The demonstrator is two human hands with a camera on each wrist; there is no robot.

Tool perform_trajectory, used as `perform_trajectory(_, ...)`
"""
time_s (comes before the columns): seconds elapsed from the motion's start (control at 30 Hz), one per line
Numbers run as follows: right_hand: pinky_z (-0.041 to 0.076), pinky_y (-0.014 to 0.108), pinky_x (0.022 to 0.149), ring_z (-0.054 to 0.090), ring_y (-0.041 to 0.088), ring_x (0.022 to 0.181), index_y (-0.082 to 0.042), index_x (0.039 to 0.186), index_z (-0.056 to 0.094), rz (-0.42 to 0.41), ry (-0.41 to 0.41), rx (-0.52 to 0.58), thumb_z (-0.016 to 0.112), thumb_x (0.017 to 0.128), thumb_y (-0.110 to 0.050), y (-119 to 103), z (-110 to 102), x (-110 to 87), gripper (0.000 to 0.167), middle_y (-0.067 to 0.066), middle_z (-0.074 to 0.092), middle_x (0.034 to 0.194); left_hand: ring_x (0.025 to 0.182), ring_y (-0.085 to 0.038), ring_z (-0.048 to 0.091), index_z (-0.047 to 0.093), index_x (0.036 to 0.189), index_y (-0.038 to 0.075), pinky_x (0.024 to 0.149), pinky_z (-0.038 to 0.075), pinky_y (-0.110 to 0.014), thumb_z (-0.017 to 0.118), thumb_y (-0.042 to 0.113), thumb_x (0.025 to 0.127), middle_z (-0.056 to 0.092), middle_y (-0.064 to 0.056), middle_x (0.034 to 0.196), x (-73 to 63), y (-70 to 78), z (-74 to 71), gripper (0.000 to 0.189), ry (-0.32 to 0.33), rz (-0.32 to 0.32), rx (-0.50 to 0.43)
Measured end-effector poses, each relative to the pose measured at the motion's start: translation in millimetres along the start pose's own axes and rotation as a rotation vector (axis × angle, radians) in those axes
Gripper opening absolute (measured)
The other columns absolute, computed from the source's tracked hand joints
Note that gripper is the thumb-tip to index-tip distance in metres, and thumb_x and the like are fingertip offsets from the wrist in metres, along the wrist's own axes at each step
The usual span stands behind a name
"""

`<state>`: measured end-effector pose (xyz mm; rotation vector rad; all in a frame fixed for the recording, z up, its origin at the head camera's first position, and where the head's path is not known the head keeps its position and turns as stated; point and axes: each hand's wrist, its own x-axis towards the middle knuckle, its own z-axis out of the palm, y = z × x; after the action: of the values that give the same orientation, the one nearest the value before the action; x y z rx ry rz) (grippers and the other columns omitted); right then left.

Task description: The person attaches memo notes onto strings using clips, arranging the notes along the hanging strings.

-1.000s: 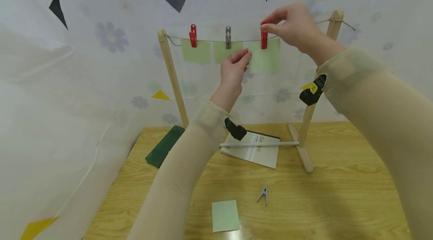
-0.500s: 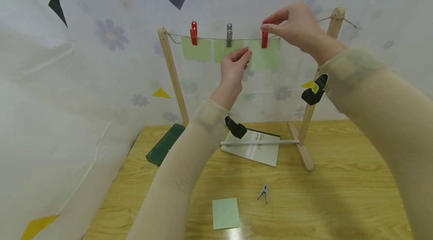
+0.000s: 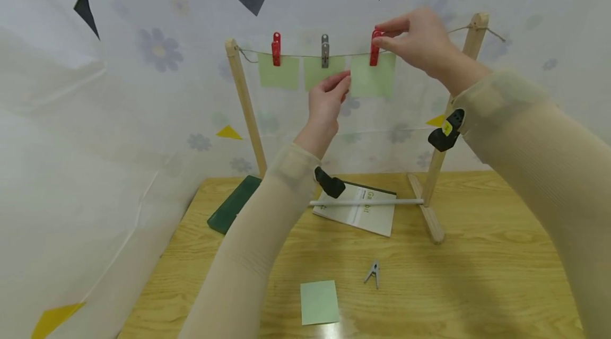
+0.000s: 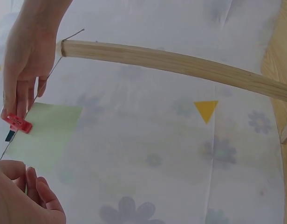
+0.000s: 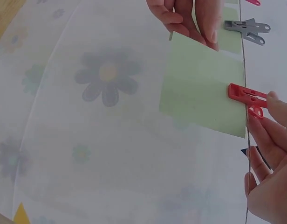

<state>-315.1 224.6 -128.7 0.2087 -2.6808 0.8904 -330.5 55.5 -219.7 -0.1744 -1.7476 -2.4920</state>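
Observation:
A red clothespin [image 3: 374, 48] fastens a pale green paper sheet [image 3: 374, 76] to the string. My right hand [image 3: 425, 42] is at its upper end, thumb and forefinger slightly spread beside the handles; in the right wrist view the thumb [image 5: 276, 105] touches one handle [image 5: 255, 97], and the handles stand apart. My left hand [image 3: 326, 105], fingers loosely bent, has its fingertips just beside the sheet's left edge and overlaps the middle green sheet [image 3: 315, 71], which hangs from a grey clothespin [image 3: 325, 51]. Another red clothespin [image 3: 276, 50] holds the left green sheet [image 3: 279, 75].
Wooden posts [image 3: 245, 105] carry the string, with a white rod [image 3: 377, 202] low between them. On the table [image 3: 491, 254] lie a grey clothespin [image 3: 373, 274], a green sheet [image 3: 319, 303], a notebook [image 3: 367, 217] and a dark green case [image 3: 232, 206].
My right thumb and forefinger have shifted slightly right and loosened, showing more of the red clothespin's top. My left fingertips have drawn left off the right-hand sheet's edge.

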Motion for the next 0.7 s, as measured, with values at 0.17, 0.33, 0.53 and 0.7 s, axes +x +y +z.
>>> perform_trajectory(0.17,0.042,0.044,0.107,0.036,0.026,0.14,-0.021,0.146,0.05,0.002,0.004,-0.021,0.053,0.1,-0.043,0.7,0.6,-0.8,0.051,0.012,0.054,0.145,0.076,-0.007,0.057,0.074,0.114,0.003,0.069,0.047,-0.015,0.069,0.008,0.093,0.07,-0.001,0.095,0.5,-1.9,-3.0,0.022,0.003,-0.002,0.002)
perform_trajectory(0.33,0.041,0.041,0.101,0.036,0.025,0.14,-0.022,0.147,0.048,-0.003,-0.001,-0.018,0.053,0.1,-0.042,1.5,-1.8,-2.1,0.051,0.013,0.056,0.143,0.07,-0.004,0.055,0.074,0.113,0.003,0.068,0.046,-0.016,0.07,0.007,0.092,0.066,0.005,0.084,1.8,-4.9,-6.8,0.022,0.012,0.004,0.003)
perform_trajectory(0.53,0.038,0.045,0.105,0.033,0.023,0.144,-0.021,0.148,0.048,-0.034,0.007,-0.032,0.055,0.1,-0.04,3.5,-5.3,-4.7,0.052,0.013,0.058,0.14,0.066,-0.002,0.054,0.074,0.113,0.002,0.065,0.046,-0.014,0.07,0.005,0.091,0.065,0.006,0.08,2.5,-7.2,-10.7,0.022,0.025,0.005,-0.005)
perform_trajectory(0.7,0.038,0.035,0.099,0.039,0.02,0.132,-0.023,0.145,0.053,-0.047,0.055,-0.023,0.057,0.099,-0.04,5.2,-5.1,-8.5,0.049,0.007,0.062,0.132,0.068,-0.003,0.055,0.073,0.113,0.002,0.065,0.046,-0.014,0.069,0.006,0.092,0.065,0.007,0.079,0.9,-7.4,-14.2,0.022,0.009,0.003,0.011)
